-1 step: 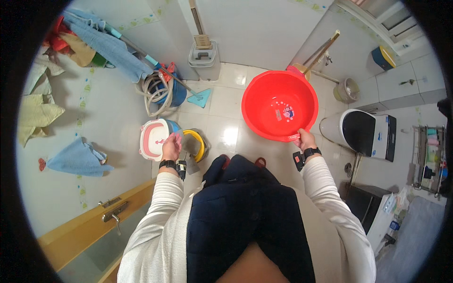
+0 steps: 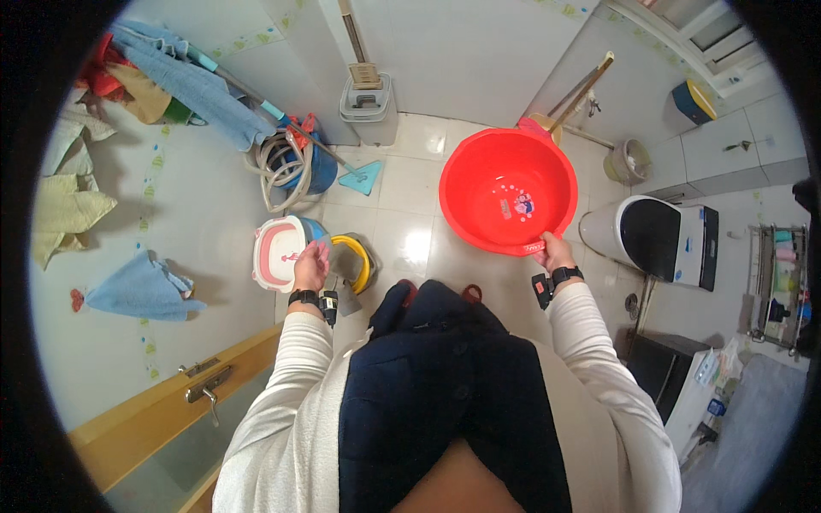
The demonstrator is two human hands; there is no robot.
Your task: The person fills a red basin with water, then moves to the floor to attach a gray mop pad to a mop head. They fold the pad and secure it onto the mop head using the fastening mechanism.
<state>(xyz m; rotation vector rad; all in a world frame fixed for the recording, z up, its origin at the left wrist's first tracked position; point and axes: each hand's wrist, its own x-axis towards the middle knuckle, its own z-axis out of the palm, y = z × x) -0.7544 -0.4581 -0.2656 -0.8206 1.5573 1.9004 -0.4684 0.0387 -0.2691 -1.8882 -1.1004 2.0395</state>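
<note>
- In the head view, over the tiled floor (image 2: 402, 231): right hand (image 2: 556, 254) closing on the near rim of the red basin (image 2: 509, 190), holding it up, empty.
- Left hand (image 2: 310, 265) hanging open, gripping nothing, above the pink tub (image 2: 275, 248) and yellow pot (image 2: 357, 261).
- Carrying step, seemingly; next calling for a steadier, perhaps two-handed, hold.

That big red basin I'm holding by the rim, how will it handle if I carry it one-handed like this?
The red basin looks like thin moulded plastic and seems empty, so probably light. Held only at its near rim by the right hand, it may tilt or flex a little. Its glossy surface could be slippery if wet; the left hand is free to steady it.
</note>
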